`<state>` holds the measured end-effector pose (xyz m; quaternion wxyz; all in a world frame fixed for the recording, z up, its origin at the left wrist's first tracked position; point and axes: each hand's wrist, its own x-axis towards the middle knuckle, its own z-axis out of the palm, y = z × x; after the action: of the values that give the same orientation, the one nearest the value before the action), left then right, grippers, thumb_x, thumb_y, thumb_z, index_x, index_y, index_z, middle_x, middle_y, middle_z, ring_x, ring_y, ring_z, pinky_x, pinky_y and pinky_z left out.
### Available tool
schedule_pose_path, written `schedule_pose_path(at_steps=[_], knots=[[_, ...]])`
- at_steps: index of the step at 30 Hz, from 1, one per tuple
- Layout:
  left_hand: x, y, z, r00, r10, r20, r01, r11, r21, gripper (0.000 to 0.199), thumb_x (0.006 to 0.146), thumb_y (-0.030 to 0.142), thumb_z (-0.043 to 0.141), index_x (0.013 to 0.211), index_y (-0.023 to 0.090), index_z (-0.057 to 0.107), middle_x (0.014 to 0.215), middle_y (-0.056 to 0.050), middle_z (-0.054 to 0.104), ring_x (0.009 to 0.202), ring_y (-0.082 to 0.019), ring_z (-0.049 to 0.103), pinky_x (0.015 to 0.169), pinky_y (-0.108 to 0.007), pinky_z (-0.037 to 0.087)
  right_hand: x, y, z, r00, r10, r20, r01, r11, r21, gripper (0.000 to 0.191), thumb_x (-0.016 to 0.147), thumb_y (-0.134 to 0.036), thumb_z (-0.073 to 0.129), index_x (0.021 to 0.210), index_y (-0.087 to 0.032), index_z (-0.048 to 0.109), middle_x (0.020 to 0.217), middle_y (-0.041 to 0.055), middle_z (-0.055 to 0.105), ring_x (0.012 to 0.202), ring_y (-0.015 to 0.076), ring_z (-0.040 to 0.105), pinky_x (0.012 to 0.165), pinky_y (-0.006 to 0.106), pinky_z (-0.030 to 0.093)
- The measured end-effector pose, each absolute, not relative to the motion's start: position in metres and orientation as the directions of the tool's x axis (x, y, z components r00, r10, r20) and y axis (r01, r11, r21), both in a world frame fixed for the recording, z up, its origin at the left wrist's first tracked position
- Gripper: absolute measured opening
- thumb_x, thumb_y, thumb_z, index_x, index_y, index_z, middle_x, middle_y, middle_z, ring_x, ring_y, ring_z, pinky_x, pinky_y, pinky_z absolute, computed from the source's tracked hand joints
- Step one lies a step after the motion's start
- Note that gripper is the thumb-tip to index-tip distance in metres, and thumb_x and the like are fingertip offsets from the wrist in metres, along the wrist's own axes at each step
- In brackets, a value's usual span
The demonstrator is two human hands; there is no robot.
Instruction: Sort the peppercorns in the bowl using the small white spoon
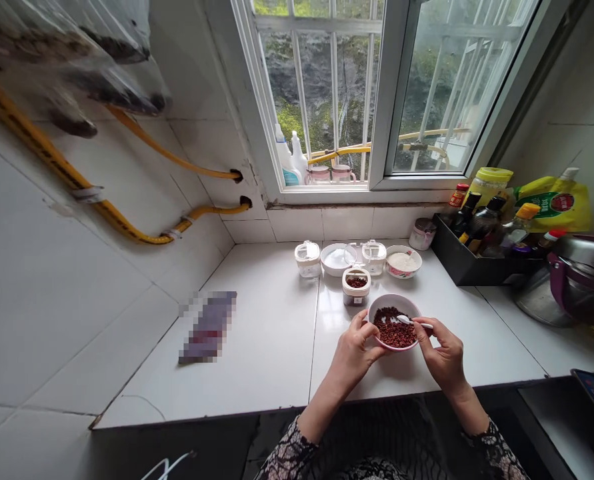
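Note:
My left hand [355,348] grips the left rim of a white bowl with a pinkish edge [395,300]. Dark red dried peppercorns [394,335] lie inside it. Pinched in my right hand [441,351] is a small white spoon [423,325], its tip over the peppercorns. Just behind the bowl stands a small clear jar with a cream rim [357,287], holding more of the same dark red grains. Farther back are a clear jar [307,259], a bowl of white powder [337,259], a second clear jar [374,258] and a flowered bowl of pale grains [403,262].
A black box of sauce bottles [469,257] stands at the right, beside a metal pot [547,293]. A lidded jar [423,234] is near the wall. A blurred purple packet [209,328] lies on the left of the white tiled counter [267,320]. Yellow pipes [127,223] run along the left wall.

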<state>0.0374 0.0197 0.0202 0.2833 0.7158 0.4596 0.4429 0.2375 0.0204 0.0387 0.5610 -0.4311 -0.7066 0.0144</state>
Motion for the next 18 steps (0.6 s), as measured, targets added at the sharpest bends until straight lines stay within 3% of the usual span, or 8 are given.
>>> schedule_pose_path(at_steps=[8,14,17,18], knots=[[0.043,0.034,0.015,0.209,0.904,0.374,0.421,-0.428,0.8,0.027,0.07,0.004,0.081,0.084,0.021,0.066,0.138,-0.01,0.059,0.118,-0.025,0.066,0.1,-0.04,0.056,0.244,0.028,0.028,0.036,0.64,0.767,0.609,0.595,-0.525,0.013,0.097,-0.025,0.06,0.092,-0.02,0.07,0.078,0.0043,0.075,0.061,0.0169,0.07,0.058,0.027,0.059],[0.044,0.033,0.009,0.243,0.88,0.407,0.448,-0.474,0.758,0.031,0.073,0.007,0.079,0.096,0.023,0.066,0.135,-0.01,0.059,0.125,-0.027,0.063,0.103,-0.042,0.054,0.244,0.029,0.026,0.036,0.635,0.771,0.61,0.598,-0.521,0.012,0.097,-0.022,0.059,0.093,-0.02,0.07,0.077,0.0038,0.074,0.059,0.0162,0.067,0.059,0.028,0.058],[0.031,0.029,0.011,0.229,0.87,0.438,0.473,-0.492,0.731,0.043,0.079,0.017,0.077,0.118,0.027,0.063,0.127,-0.009,0.062,0.112,-0.024,0.068,0.092,-0.039,0.059,0.242,0.028,0.024,0.042,0.633,0.773,0.614,0.594,-0.52,0.013,0.097,-0.021,0.057,0.093,-0.02,0.069,0.077,0.004,0.072,0.06,0.016,0.066,0.059,0.028,0.058],[0.023,0.031,0.014,0.199,0.87,0.452,0.471,-0.489,0.734,0.043,0.082,0.022,0.075,0.122,0.027,0.06,0.118,-0.007,0.065,0.097,-0.021,0.07,0.082,-0.036,0.06,0.242,0.027,0.023,0.044,0.633,0.773,0.616,0.592,-0.519,0.013,0.097,-0.021,0.056,0.093,-0.02,0.069,0.077,0.004,0.072,0.059,0.016,0.066,0.058,0.028,0.057]])
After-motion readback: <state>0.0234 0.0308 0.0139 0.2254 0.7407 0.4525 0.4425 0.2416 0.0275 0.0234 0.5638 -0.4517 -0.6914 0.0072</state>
